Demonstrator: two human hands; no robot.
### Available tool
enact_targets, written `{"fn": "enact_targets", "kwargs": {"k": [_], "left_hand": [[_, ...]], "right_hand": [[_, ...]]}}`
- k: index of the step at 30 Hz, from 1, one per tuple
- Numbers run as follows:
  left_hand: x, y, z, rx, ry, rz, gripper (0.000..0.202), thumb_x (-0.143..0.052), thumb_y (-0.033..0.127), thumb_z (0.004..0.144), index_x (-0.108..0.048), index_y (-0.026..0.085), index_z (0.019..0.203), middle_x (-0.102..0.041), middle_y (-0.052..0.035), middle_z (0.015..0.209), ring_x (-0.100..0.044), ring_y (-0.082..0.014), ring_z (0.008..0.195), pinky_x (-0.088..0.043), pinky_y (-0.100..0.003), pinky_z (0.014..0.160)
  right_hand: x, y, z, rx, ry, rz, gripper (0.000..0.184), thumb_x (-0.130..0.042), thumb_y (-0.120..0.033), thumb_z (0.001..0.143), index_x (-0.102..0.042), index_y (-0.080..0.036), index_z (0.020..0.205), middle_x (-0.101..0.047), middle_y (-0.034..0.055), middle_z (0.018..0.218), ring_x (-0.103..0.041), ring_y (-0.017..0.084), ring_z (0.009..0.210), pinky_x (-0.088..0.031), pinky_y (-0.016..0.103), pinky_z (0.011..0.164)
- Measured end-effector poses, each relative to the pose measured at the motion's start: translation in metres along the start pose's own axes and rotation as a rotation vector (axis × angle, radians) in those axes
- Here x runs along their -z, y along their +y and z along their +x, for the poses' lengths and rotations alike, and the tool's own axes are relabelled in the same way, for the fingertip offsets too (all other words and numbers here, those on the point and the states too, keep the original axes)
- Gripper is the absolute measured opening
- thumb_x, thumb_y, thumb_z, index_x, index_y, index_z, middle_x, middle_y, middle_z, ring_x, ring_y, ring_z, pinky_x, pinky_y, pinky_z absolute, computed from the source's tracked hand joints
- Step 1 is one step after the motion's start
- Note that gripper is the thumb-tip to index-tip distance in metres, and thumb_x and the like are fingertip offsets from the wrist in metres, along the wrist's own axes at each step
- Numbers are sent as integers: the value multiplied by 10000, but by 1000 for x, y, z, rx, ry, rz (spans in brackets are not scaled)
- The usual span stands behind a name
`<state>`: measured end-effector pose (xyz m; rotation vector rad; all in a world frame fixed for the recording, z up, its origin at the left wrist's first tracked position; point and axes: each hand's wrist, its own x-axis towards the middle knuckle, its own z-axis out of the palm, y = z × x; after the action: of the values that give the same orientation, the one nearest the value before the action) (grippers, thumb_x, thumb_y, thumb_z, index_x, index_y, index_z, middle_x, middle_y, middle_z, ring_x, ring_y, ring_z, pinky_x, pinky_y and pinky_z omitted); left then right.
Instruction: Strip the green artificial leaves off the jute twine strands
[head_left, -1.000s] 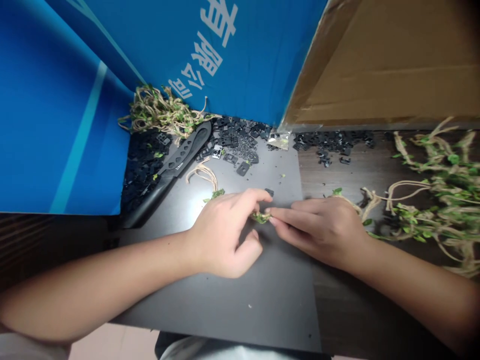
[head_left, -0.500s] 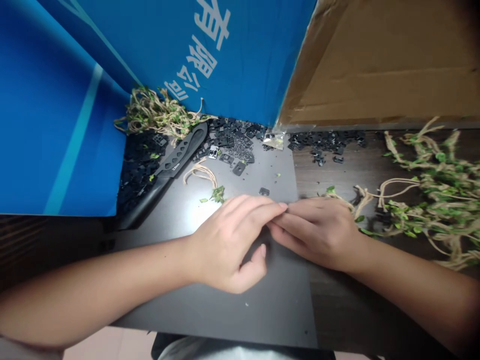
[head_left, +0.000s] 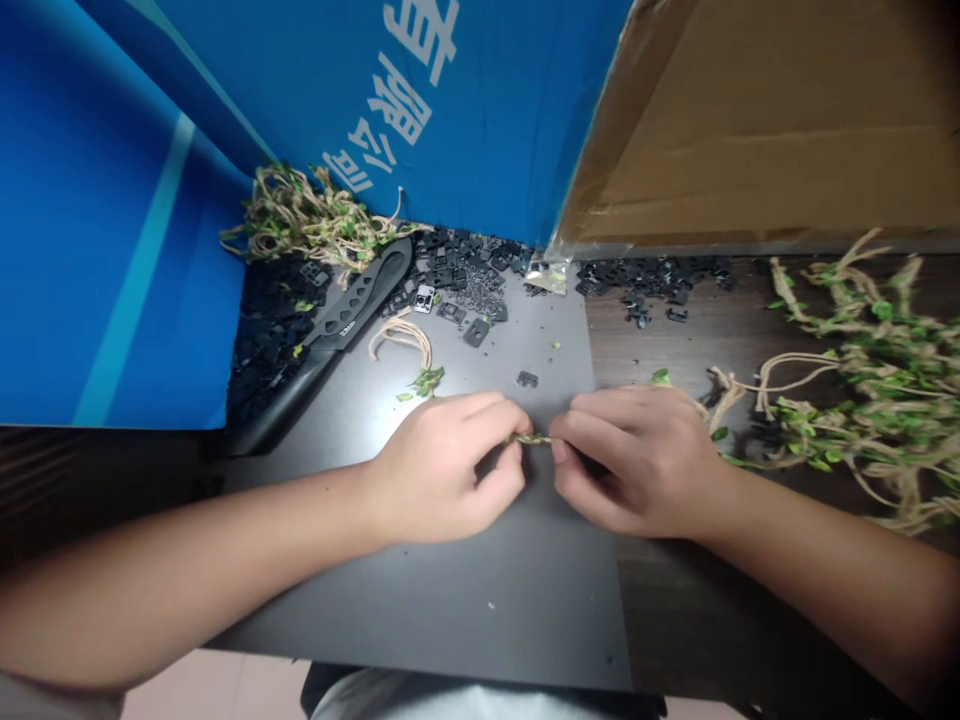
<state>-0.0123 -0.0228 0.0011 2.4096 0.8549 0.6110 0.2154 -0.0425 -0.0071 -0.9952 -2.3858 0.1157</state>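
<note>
Pinches leafy twine [head_left: 532, 439] between thumb and fingertips of left hand [head_left: 454, 465] and, likewise, of right hand [head_left: 641, 455]. Holds it across the gap between both, over grey board [head_left: 525, 600], near small black piece [head_left: 528, 379]. Has leafy tangle [head_left: 892, 370] to the right.

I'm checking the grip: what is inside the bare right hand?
The right hand pinches a thin green-and-beige leafy strand reaching to the left hand; anything deeper inside is covered by the hand itself.
</note>
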Motion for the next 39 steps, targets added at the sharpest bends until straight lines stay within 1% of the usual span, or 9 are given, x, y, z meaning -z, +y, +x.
{"fn": "enact_targets", "kwargs": {"k": [5,10,15,19,22,28,30,34,39], "left_hand": [[2,0,2,28,35,-32,102,-533,86,862,-601,162,868,-580,8,743,-501,-105,628,-389,-236,593],[4,-1,4,15,29,-109,82,-557,99,886,-618,151,873,-574,9,741,-479,-91,617,-387,-228,599],[6,-3,5,-30,62,-207,113,-606,159,946,-637,143,838,-583,8,693,-478,-79,587,-391,-218,572],[8,-3,7,-49,81,-286,114,-628,178,956,-673,140,859,-668,-33,732,-514,-79,563,-409,-217,540],[9,-3,8,-32,99,-358,108,-639,185,958,-705,129,892,-721,-71,794,-585,-90,583,-437,-206,523],[9,-4,8,23,118,-403,123,-645,203,965,-740,132,932,-756,-95,829,-694,-139,692,-546,-230,618],[9,-5,8,32,135,-399,112,-657,193,957,-749,133,937,-759,-91,834,-697,-139,701,-554,-233,636],[6,-6,8,24,181,-369,101,-672,165,944,-768,140,965,-767,-80,853,-682,-127,694,-537,-225,631],[3,-5,8,15,211,-267,105,-683,164,940,-781,141,969,-752,-61,828,-653,-107,666,-513,-216,621]], "right_hand": [[0,1,-1,13,43,1,106,-583,-211,896,-634,-194,805,-506,-22,640,-416,130,568,-309,316,576],[-1,2,-1,27,76,-49,82,-595,-191,942,-635,-184,871,-513,-22,655,-425,129,581,-321,315,574],[-2,4,-3,-3,102,-75,63,-592,-210,985,-649,-193,1004,-582,-13,718,-478,123,620,-346,293,586],[-2,5,-2,7,89,-72,114,-592,-226,999,-670,-188,1073,-634,2,762,-524,120,633,-360,288,585],[-1,6,0,13,62,-62,148,-565,-230,1017,-689,-187,1084,-617,-2,742,-525,118,621,-353,287,572],[-2,8,1,6,3,-84,243,-535,-264,1037,-698,-210,1210,-558,-19,716,-468,103,583,-308,279,541],[-3,8,2,13,-15,-81,233,-520,-267,1045,-711,-196,1159,-549,-19,707,-453,106,577,-301,283,540],[-5,6,5,50,-44,-102,261,-509,-251,1043,-694,-177,875,-544,-11,674,-432,114,561,-275,302,542],[-5,4,2,90,-61,-188,222,-519,-233,1032,-665,-176,875,-571,-16,691,-428,105,537,-233,315,532]]}}
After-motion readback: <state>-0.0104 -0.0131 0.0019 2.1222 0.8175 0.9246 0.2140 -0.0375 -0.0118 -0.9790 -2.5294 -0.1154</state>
